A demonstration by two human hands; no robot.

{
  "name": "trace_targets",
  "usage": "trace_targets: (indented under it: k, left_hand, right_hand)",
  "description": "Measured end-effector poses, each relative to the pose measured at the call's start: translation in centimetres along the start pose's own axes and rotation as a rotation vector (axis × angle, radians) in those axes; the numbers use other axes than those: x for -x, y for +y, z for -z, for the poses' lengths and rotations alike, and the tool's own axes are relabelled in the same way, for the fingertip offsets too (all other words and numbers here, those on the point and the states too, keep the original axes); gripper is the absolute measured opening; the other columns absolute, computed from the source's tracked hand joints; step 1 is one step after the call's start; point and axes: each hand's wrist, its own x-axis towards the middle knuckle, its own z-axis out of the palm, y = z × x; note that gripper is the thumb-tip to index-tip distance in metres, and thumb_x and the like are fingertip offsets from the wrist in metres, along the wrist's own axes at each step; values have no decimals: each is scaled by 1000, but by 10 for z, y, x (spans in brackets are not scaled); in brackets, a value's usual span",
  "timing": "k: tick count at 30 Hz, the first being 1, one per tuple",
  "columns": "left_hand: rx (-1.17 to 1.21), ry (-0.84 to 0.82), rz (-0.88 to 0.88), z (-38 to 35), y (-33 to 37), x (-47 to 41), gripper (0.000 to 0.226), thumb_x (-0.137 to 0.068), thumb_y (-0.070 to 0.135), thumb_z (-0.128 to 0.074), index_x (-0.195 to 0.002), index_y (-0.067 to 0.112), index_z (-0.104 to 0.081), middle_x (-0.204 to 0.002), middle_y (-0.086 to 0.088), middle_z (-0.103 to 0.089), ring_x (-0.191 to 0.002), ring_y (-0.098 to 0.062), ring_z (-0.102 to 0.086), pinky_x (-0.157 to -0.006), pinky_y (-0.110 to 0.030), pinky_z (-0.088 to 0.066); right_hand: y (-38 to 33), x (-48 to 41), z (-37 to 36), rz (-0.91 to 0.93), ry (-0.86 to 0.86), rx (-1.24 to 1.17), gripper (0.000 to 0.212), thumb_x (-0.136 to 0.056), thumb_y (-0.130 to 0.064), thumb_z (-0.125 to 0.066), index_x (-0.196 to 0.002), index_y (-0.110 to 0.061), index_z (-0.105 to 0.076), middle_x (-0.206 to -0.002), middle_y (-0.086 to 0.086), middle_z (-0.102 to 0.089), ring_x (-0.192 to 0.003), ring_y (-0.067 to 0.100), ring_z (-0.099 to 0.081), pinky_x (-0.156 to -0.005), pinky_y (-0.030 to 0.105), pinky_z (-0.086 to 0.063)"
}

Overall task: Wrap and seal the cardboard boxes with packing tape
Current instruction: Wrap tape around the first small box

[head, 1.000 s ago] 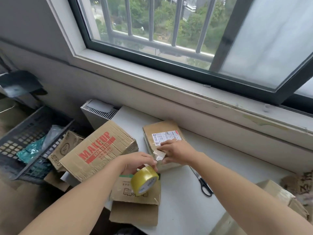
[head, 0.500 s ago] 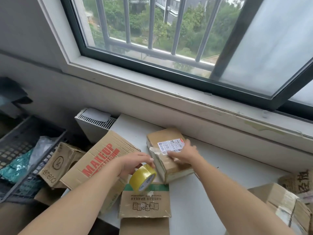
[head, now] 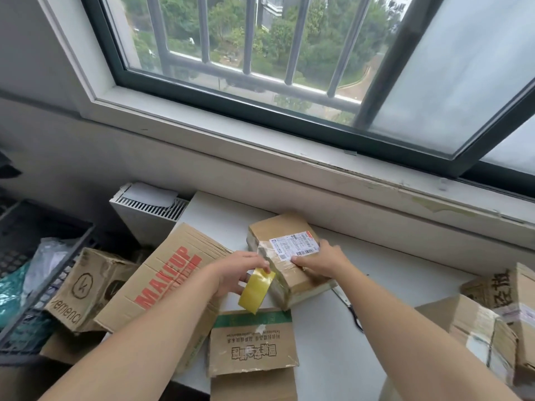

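Looking down at a white table [head: 324,342] under a barred window [head: 448,68], crowded with cardboard. Largest is a big carton [head: 173,273] printed MAKEUP, leaning off the table's left edge. A cluster of taped boxes [head: 486,337] sits at the far right, and a box with a green stripe [head: 252,345] lies nearest the viewer. Beyond that one, toward the window wall, the small box [head: 278,230] being sealed lies flat on the table, with a white shipping label [head: 293,248] on its top. Its long axis runs away from the viewer, leaning a little left as it goes.

The right hand [head: 321,263] rests on the small box's top near its right side. Its fingers are fairly straight and close together, tips at the label's lower edge, pressing down. The left hand [head: 237,273] is just beside the box's left long side, fingers and thumb curled round a yellow tape roll [head: 256,290]. The roll is held on edge, touching or almost touching that side. Whether a strip already joins roll to box is too blurred to tell. A pair of scissors [head: 351,309] lies on the table right of the box, partly hidden beneath the right forearm.

Judging from this, the tape should travel rightward across the box's short width toward the right hand, so the left hand pulls while the right anchors
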Motion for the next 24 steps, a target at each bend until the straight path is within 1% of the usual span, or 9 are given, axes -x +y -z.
trace_targets:
  k: [2,4,7,9,14,17,20,22,24]
  left_hand:
    - [8,-21,23,-4,1,-4,15,-99,26,-65,-102,12,-70,-122,-8,-65,-97,-23,-62,-76,-39,-58]
    - [4,-32,30,-8,5,-5,13,-99,27,-65,-100,15,-70,-114,-7,-65,-95,-22,-60,-77,-37,-54]
    - [14,-54,26,-10,11,-4,13,-91,32,-71,-98,21,-70,-108,-5,-66,-93,-20,-61,-76,-33,-51]
    - [13,-115,9,-6,16,-1,25,-78,40,-77,-96,23,-72,-107,-5,-67,-94,-21,-62,-79,-35,-52]
    - [2,-225,-74,6,43,14,25,-81,42,-68,-92,20,-70,-86,2,-66,-75,-15,-62,-61,-27,-51]
    - [8,-268,-126,14,63,20,23,-87,42,-65,-92,20,-71,-96,-3,-65,-83,-20,-61,-67,-30,-50]
    - [72,-192,-153,16,74,11,17,-80,37,-73,-89,23,-74,-122,-14,-62,-109,-29,-56,-91,-42,-43]
    - [127,-133,-159,15,76,3,11,-77,32,-74,-84,23,-76,-133,-20,-63,-115,-29,-57,-98,-43,-43]
    - [110,-83,-169,10,79,-3,6,-77,28,-73,-79,24,-78,-137,-19,-63,-111,-25,-62,-91,-36,-50]
  right_hand:
    - [2,6,-1,-2,13,-10,110,-72,-79,-68,-157,-22,-28,-155,16,-35,-142,35,-40,-115,46,-38]
    - [8,8,0,21,-4,-17,105,-74,-80,-64,-157,-26,-30,-153,14,-39,-142,34,-39,-116,47,-38]
    - [18,7,5,65,-7,-42,103,-60,-91,-54,-148,-38,-45,-141,7,-55,-132,27,-50,-110,44,-44]
    - [20,6,11,90,-37,-85,94,-71,-86,-58,-150,-35,-46,-145,2,-56,-133,25,-51,-110,39,-44]
    - [10,4,36,137,-96,-139,87,-84,-80,-56,-155,-32,-41,-157,-7,-45,-144,23,-41,-114,35,-36]
    - [-8,7,53,182,-178,-186,68,-91,-78,-45,-145,-38,-52,-138,-12,-53,-131,20,-51,-94,33,-41]
    - [-29,10,55,204,-218,-204,62,-91,-81,-38,-136,-43,-57,-127,-9,-58,-104,16,-59,-78,33,-48]
    - [-38,7,48,205,-275,-229,63,-94,-79,-36,-139,-39,-55,-126,-7,-54,-108,22,-57,-77,38,-50]
    - [-41,1,44,291,-277,-243,68,-93,-79,-40,-140,-33,-58,-130,-11,-56,-118,17,-56,-92,38,-49]
